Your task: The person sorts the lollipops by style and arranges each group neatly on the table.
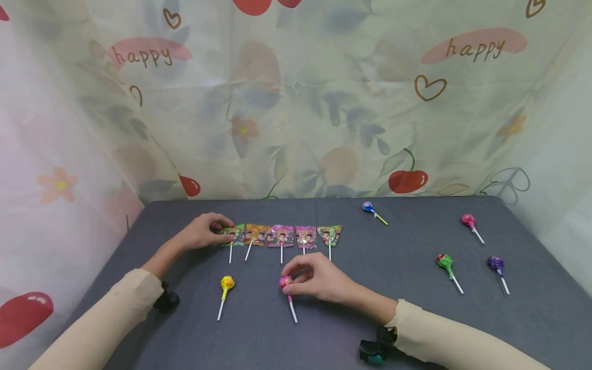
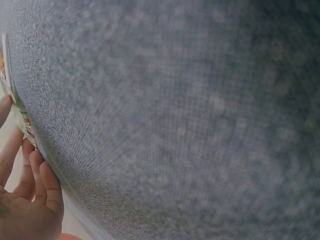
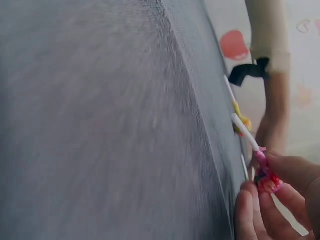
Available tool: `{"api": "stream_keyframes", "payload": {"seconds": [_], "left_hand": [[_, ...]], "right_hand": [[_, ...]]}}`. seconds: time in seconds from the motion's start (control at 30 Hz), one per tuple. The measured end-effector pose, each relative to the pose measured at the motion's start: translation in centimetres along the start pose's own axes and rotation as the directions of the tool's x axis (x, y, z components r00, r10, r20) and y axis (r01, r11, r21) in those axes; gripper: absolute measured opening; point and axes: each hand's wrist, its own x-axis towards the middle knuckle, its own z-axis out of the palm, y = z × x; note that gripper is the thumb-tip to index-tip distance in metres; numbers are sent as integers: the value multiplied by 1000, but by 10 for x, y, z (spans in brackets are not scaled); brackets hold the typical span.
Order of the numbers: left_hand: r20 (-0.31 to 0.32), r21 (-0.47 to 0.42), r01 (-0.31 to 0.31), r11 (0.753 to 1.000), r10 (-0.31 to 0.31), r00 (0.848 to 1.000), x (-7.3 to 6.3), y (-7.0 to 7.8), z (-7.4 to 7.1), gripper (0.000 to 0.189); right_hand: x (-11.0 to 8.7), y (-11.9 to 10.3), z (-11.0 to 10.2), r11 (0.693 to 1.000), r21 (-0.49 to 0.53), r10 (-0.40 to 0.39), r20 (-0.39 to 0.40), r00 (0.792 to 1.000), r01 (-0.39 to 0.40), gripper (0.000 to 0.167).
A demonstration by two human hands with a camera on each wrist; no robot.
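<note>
A row of flat-wrapped lollipops lies across the table's middle. At its left end my left hand [image 1: 203, 232] holds the edge of a green flat lollipop [image 1: 238, 234] between thumb and fingers; the left wrist view shows fingertips at its wrapper [image 2: 24, 120]. To its right lie an orange one [image 1: 256, 234], two pink ones [image 1: 280, 236] and another green one [image 1: 329, 234]. In front of the row, my right hand [image 1: 321, 280] pinches the head of a round pink lollipop [image 3: 261, 162], its white stick pointing toward me. A yellow lollipop [image 1: 227, 283] lies to the left of it.
On the right side of the grey table [image 1: 370, 267] lie a green lollipop [image 1: 445, 261], a purple one [image 1: 496, 263] and a pink one [image 1: 468, 220]. A blue lollipop [image 1: 368, 207] lies near the back edge. A printed curtain [image 1: 296, 128] hangs behind.
</note>
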Motion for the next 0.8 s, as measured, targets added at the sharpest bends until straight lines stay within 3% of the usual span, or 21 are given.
{"api": "stream_keyframes", "payload": {"seconds": [0.4,0.8], "left_hand": [[-11,8,17,1000,-17,1000,0,2,1,42],[-21,11,15,1000,-14,1000,1,0,1,41]], "right_hand": [[33,-7,41,994,-107,19,-42,999,-23,16],[51,-13,54,968,-250,-12,-72,997,-6,16]]}}
